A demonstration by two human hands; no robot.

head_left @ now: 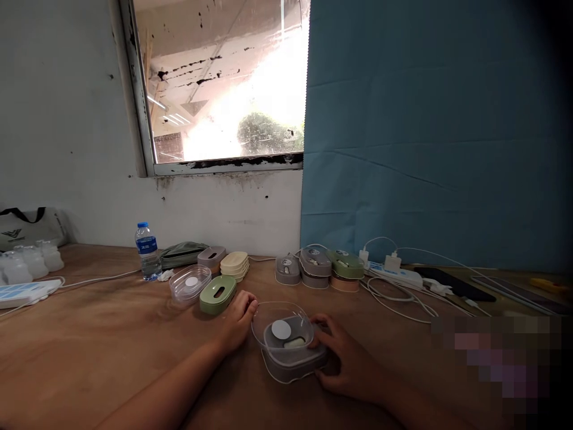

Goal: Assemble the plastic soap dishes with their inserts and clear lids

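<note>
A clear plastic lid point(264, 325) with a round white sticker is tilted above a grey oval-cornered box point(290, 367), overlapping its top. My left hand point(239, 319) pinches the lid's left edge between thumb and fingers. My right hand point(347, 361) curves around the right side of the grey box, thumb low near its base and fingers by its upper rim. Through the lid, a pale piece shows in the slot on the box's top. Whether my right fingertips also touch the lid, I cannot tell.
Behind my left hand are a green slotted box point(217, 301), stacked clear lids point(183, 289), cream pieces point(234, 266) and a water bottle point(148, 257). Several lidded boxes point(316, 263) stand at the back. Cables and a power strip point(398, 275) lie to the right.
</note>
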